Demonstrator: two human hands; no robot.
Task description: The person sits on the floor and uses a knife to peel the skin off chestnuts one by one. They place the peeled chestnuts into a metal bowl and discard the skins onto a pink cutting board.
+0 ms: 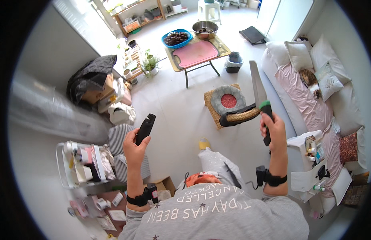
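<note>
My right hand (272,129) grips a knife (258,85) by its black and green handle, with the wide blade pointing up and away from me. My left hand (135,147) holds a black knife sheath or sharpener (146,129); which one I cannot tell. Beyond my hands a pink cutting board (197,54) lies on a folding table (223,50). Behind the board stand a blue plastic basket (190,38) of dark round fruits or nuts and a steel bowl (206,35) with a few similar pieces inside.
A woven stool (210,105) with a round cushion (240,97) stands before the table. A lined bin (233,64) is at the table's right. A sofa (278,87) with a cat (309,78) runs along the right. A trolley (63,177) and a striped seat (121,136) stand left.
</note>
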